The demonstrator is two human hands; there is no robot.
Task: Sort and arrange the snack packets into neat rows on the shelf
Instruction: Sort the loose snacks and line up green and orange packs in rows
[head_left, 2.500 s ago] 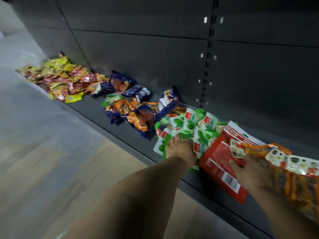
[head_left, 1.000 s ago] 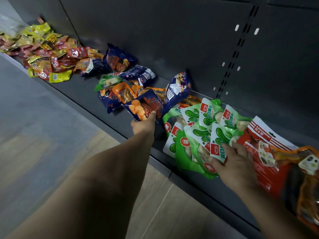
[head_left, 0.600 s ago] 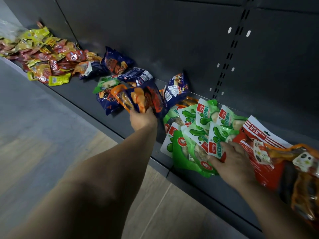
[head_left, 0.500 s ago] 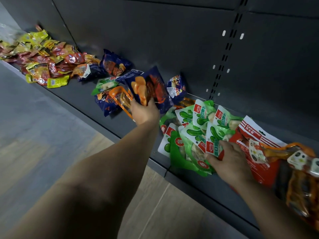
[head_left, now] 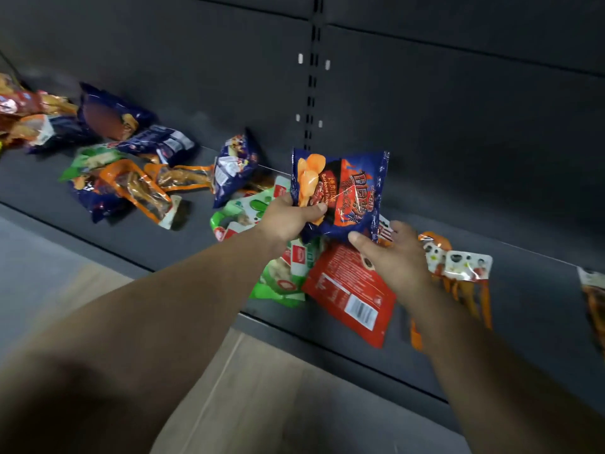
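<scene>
My left hand grips a blue chip packet with orange chips and red flames on it, held upright above the dark shelf. My right hand is at the packet's lower right corner, thumb against its edge, fingers spread and relaxed. Under my hands lie green packets and a red packet. Orange-trimmed clear packets lie to the right. More blue and orange packets are scattered to the left.
The shelf's dark back panel with a slotted upright stands right behind the packets. A jumble of red and orange packets lies at the far left. Wooden floor runs below the shelf's front edge.
My left hand picked the blue chip packet out of the left pile and carried it right, over the green packets. My right hand left the green packets and rose to the packet's corner.
</scene>
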